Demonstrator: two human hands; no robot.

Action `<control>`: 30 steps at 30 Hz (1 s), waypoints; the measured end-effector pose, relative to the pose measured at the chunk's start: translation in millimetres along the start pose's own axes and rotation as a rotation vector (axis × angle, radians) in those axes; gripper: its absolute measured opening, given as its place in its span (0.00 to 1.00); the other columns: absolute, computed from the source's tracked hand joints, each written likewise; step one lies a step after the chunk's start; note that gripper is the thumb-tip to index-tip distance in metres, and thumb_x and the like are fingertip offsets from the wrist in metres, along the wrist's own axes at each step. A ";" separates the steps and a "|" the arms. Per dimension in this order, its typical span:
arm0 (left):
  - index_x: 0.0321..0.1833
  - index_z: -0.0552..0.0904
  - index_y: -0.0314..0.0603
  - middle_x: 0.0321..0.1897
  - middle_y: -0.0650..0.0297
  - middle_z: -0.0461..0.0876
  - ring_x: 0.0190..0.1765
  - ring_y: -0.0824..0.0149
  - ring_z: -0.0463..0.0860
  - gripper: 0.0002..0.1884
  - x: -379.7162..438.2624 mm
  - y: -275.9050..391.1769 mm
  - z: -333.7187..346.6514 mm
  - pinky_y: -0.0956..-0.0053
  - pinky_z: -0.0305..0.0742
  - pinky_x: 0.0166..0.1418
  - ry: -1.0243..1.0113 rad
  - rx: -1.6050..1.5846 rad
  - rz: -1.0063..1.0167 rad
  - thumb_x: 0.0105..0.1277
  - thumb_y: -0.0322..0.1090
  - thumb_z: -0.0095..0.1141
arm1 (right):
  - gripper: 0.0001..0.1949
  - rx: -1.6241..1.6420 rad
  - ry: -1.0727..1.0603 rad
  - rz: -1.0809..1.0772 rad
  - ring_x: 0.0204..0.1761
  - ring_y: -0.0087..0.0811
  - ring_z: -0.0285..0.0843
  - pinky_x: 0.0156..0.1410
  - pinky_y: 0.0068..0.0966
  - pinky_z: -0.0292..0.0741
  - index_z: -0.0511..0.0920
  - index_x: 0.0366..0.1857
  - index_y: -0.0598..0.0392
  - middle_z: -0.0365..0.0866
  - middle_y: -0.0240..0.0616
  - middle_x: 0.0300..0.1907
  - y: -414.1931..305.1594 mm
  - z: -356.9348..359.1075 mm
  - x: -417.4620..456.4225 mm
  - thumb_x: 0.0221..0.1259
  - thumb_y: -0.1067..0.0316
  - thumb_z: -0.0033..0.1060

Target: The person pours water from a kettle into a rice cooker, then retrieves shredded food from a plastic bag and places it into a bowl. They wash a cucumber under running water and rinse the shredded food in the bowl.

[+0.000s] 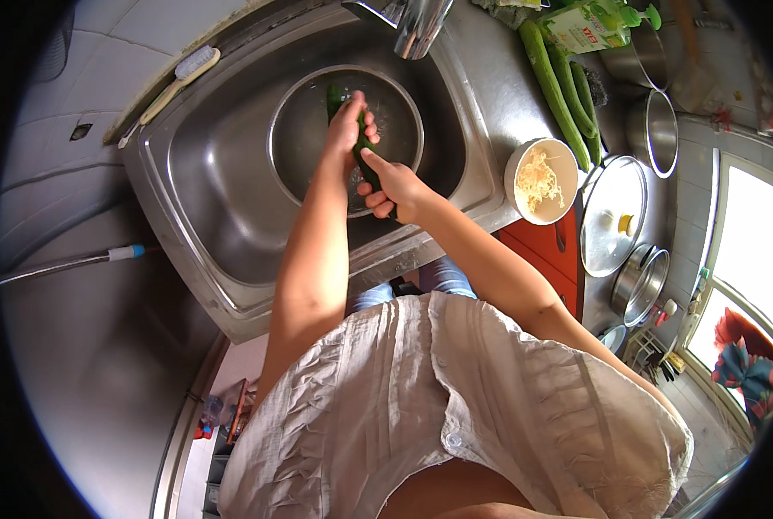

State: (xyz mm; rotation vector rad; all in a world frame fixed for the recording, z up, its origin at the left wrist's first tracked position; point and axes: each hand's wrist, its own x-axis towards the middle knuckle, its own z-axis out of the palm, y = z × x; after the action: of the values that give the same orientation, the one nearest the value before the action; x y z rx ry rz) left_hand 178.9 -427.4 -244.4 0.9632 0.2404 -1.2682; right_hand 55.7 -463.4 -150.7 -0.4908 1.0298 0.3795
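My left hand (346,130) wraps around the upper part of a dark green cucumber (363,144). Lower down, my right hand (391,187) grips the same cucumber, thumb lying along it. Both hands are over a round stainless steel basin (276,165) standing in the sink (217,214). Clear water with ripples and bubbles shows in the basin. Another dark green piece (334,100), perhaps a second cucumber, shows just beyond my left hand, partly covered by it. The metal faucet (419,32) is above the basin's far side.
At right, a white bowl (522,201) holds pale shreds; long green gourds (555,97) lie beyond it near a dish soap bottle (584,29). A pot lid (610,227) and steel pots (642,282) line the counter. A scrub brush (182,78) rests on the left ledge.
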 end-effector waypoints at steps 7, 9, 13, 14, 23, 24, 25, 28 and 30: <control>0.28 0.72 0.45 0.20 0.66 0.72 0.20 0.69 0.72 0.23 14.7 11.8 -30.3 0.72 0.74 0.30 -0.361 -0.400 0.050 0.77 0.53 0.41 | 0.24 0.610 -0.562 0.256 0.16 0.13 0.52 0.14 0.10 0.49 0.70 0.36 0.53 0.63 0.25 0.23 22.7 -15.7 -12.1 0.72 0.39 0.43; 0.30 0.74 0.43 0.20 0.64 0.74 0.20 0.66 0.75 0.23 -2.8 19.0 -9.0 0.71 0.75 0.31 0.151 0.118 0.215 0.79 0.50 0.39 | 0.23 0.404 -0.358 0.125 0.17 0.17 0.58 0.17 0.13 0.56 0.72 0.38 0.55 0.66 0.28 0.24 22.9 -17.1 -6.1 0.72 0.41 0.47; 0.52 0.76 0.32 0.46 0.46 0.79 0.48 0.51 0.81 0.17 -1.7 -2.3 -50.8 0.59 0.75 0.52 0.556 1.228 0.884 0.70 0.41 0.55 | 0.14 -0.084 0.053 -0.193 0.22 0.25 0.68 0.24 0.23 0.64 0.75 0.33 0.58 0.75 0.36 0.29 27.2 -23.0 32.1 0.69 0.56 0.58; 0.60 0.72 0.31 0.55 0.43 0.74 0.58 0.46 0.75 0.26 -6.7 -11.2 -55.0 0.56 0.69 0.61 0.532 1.513 0.911 0.63 0.38 0.61 | 0.13 -0.154 0.089 -0.225 0.22 0.25 0.69 0.25 0.24 0.65 0.76 0.32 0.59 0.77 0.39 0.30 23.7 -32.9 49.7 0.67 0.59 0.59; 0.56 0.72 0.25 0.48 0.34 0.79 0.49 0.39 0.79 0.29 6.3 -32.9 -61.4 0.51 0.74 0.52 0.478 1.248 0.249 0.70 0.52 0.52 | 0.29 0.044 0.321 -0.217 0.51 0.44 0.82 0.53 0.36 0.77 0.72 0.60 0.68 0.79 0.51 0.56 29.3 -26.4 131.8 0.65 0.52 0.60; 0.56 0.72 0.26 0.48 0.36 0.79 0.48 0.40 0.80 0.29 5.0 -34.8 -65.0 0.52 0.74 0.50 0.500 1.121 0.265 0.70 0.52 0.52 | 0.29 0.063 0.266 -0.208 0.48 0.42 0.82 0.49 0.36 0.78 0.70 0.61 0.65 0.78 0.47 0.57 28.4 -20.7 121.8 0.67 0.50 0.58; 0.55 0.72 0.27 0.47 0.38 0.79 0.47 0.42 0.80 0.28 4.7 -37.8 -66.8 0.52 0.75 0.49 0.514 0.994 0.283 0.70 0.52 0.51 | 0.28 0.071 0.212 -0.202 0.47 0.40 0.81 0.46 0.35 0.78 0.71 0.60 0.65 0.78 0.46 0.55 29.4 -17.3 111.2 0.67 0.50 0.58; 0.54 0.71 0.30 0.45 0.47 0.79 0.43 0.49 0.81 0.26 -18.5 -30.5 -42.8 0.54 0.78 0.43 0.493 0.586 0.153 0.70 0.51 0.51 | 0.23 0.061 0.040 -0.261 0.40 0.31 0.80 0.31 0.31 0.77 0.71 0.54 0.62 0.80 0.42 0.45 33.8 -25.6 90.7 0.68 0.52 0.59; 0.53 0.69 0.32 0.44 0.56 0.76 0.41 0.59 0.80 0.20 -53.8 -12.8 -8.6 0.59 0.79 0.33 0.393 0.324 0.119 0.69 0.41 0.54 | 0.21 -0.151 0.122 -0.317 0.35 0.29 0.80 0.27 0.29 0.75 0.71 0.53 0.62 0.80 0.42 0.40 24.8 -23.0 66.9 0.68 0.55 0.59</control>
State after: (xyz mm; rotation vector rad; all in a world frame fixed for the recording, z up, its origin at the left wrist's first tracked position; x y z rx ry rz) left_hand 152.6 -383.6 -221.3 1.4855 0.2827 -1.0175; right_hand 57.5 -450.8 -224.6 -0.8094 1.0250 0.1458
